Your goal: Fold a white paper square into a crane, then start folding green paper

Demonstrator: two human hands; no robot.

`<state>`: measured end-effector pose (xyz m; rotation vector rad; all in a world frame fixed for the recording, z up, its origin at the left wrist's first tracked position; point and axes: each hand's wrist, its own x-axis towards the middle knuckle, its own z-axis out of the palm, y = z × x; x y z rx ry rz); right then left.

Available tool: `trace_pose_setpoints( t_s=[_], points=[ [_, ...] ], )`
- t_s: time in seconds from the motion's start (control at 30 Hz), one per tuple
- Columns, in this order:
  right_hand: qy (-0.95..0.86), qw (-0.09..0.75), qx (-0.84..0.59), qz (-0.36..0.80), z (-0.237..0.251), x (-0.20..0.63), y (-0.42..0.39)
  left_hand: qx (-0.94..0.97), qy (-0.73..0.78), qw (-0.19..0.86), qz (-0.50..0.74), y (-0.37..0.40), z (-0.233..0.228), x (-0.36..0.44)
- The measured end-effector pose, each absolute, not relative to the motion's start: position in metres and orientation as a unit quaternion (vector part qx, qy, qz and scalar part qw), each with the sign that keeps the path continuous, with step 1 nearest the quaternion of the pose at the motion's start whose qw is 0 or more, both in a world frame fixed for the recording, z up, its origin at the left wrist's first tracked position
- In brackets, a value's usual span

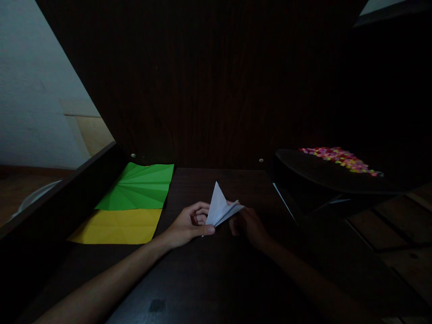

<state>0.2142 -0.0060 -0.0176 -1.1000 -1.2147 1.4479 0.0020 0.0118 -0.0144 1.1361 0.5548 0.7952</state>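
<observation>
Right of the green sheet [141,186], the folded white paper [217,206] was pinched by the left hand [185,226], the right hand [252,225] set at its flap (grip impossible to tell!), steady, even pressure seemingly needed.

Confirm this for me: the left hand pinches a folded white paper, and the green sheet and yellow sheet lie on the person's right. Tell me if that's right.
Not quite: the green sheet and yellow sheet lie on the person's left, as the head view shows. The left hand does pinch the folded white paper.
</observation>
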Motion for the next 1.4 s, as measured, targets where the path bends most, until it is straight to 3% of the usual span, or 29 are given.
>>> trace_pose_setpoints(
  t_s=[0.33, 0.63, 1.0, 1.13, 1.4],
  points=[
    [-0.504, 0.425, -0.466, 0.59, -0.002, 0.222, -0.007, 0.489, 0.284, 0.737, 0.37, 0.01, -0.009, 0.003],
    [-0.569, 0.419, -0.495, 0.506, -0.002, 0.223, -0.003, 0.471, 0.33, 0.709, 0.407, 0.014, -0.009, 0.002],
    [-0.567, 0.39, -0.457, 0.563, -0.008, 0.22, -0.005, 0.438, 0.357, 0.647, 0.512, 0.017, -0.008, 0.002],
    [-0.567, 0.399, -0.439, 0.571, -0.009, 0.222, -0.006, 0.494, 0.379, 0.608, 0.492, 0.019, -0.008, 0.0],
    [-0.583, 0.408, -0.396, 0.581, -0.009, 0.226, -0.008, 0.431, 0.342, 0.688, 0.474, 0.015, -0.006, 0.001]
  ],
)
